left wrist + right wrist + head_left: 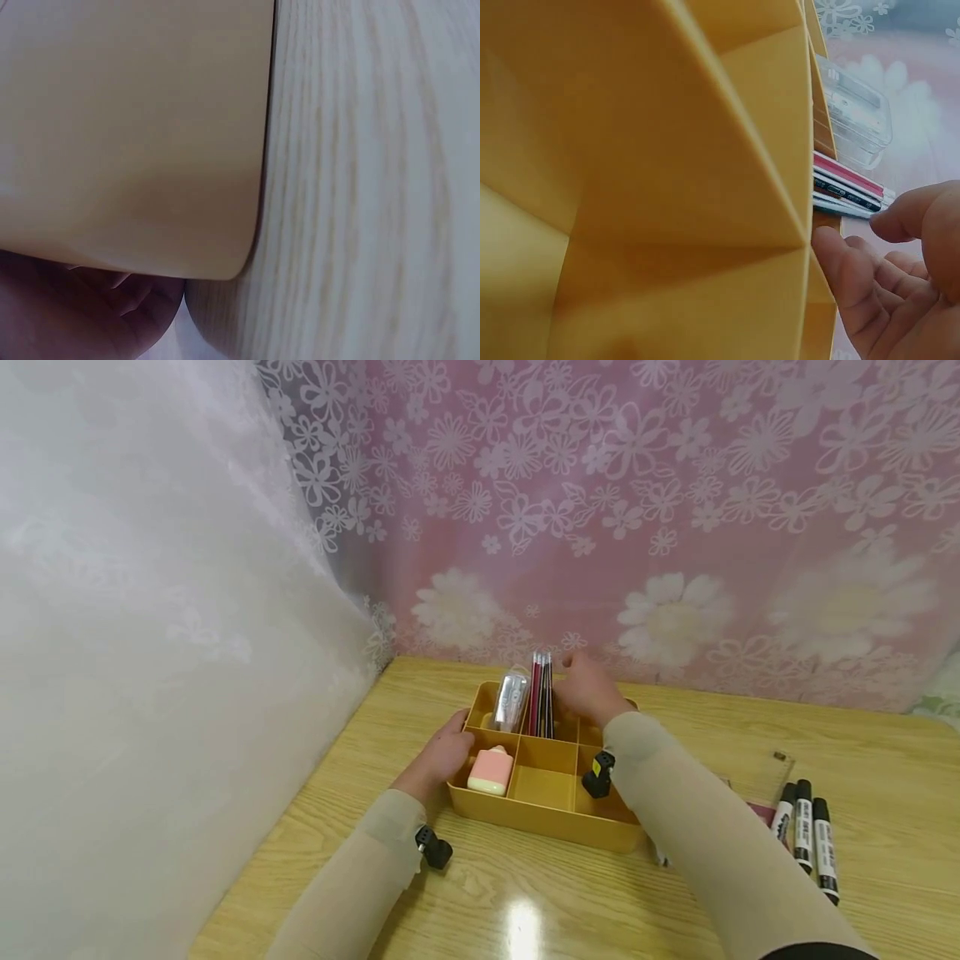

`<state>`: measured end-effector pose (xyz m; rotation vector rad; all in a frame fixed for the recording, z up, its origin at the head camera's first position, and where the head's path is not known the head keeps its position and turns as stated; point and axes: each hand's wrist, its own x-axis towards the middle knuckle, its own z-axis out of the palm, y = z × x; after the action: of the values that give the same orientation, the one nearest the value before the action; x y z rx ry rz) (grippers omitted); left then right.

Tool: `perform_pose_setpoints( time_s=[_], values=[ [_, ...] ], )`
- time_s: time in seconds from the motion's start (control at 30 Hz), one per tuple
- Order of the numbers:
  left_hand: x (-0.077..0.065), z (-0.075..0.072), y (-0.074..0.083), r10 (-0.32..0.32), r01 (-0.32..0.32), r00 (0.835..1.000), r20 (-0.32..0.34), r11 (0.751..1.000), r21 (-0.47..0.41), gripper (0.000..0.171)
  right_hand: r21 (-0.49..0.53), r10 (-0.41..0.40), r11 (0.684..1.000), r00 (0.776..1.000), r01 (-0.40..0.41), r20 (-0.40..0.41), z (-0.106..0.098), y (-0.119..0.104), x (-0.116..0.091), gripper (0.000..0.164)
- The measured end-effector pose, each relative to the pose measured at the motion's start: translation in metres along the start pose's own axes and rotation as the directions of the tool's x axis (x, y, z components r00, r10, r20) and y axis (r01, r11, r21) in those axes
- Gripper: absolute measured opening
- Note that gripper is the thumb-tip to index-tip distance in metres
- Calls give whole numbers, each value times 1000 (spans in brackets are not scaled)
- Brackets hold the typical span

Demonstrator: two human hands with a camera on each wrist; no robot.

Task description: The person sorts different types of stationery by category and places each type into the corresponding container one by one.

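Note:
A mustard-yellow divided organizer [545,830] stands on the wooden table. At its left side, my left hand [447,752] holds the wall, thumb by the rim; in the left wrist view its fingers are partly hidden behind the organizer. Several pencils [542,697], red and dark, stand upright in a back compartment. Just right of them is my right hand [588,687], over the back wall. In the right wrist view its thumb and loosely bent fingers are apart with nothing between them, the thumb tip close to the pencil ends.
A clear plastic case [510,702] leans in the back left compartment, and a pink-and-cream bottle-shaped item [491,771] lies in the front left one. Right of the organizer lie several black-capped markers [803,827] and a clear ruler [772,781]. A floral curtain [675,527] hangs behind the table.

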<state>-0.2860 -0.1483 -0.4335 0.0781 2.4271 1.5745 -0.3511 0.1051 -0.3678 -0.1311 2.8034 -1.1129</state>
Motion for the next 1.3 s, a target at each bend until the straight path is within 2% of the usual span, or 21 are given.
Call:
perform_pose_setpoints(
  time_s=[0.3,0.57,0.8,1.0,1.3],
  values=[
    [3,0,0,12,-12,1000,7,1000,1,58,89,-15,996,1000,15,6,-13,7,-5,56],
    [2,-1,0,8,-8,1000,0,1000,-12,58,-17,-47,999,999,46,-17,-41,25,-17,48],
    [5,0,0,28,-28,1000,-12,999,-20,58,-91,-75,993,996,71,-41,-83,51,-39,44],
    [2,0,0,15,-16,1000,-14,999,-41,57,-84,-35,996,999,34,-14,-115,77,-61,47],
    [4,0,-3,-12,12,1000,-21,1000,-29,60,-152,-11,988,999,3,-50,-145,127,-97,46]
  ],
)
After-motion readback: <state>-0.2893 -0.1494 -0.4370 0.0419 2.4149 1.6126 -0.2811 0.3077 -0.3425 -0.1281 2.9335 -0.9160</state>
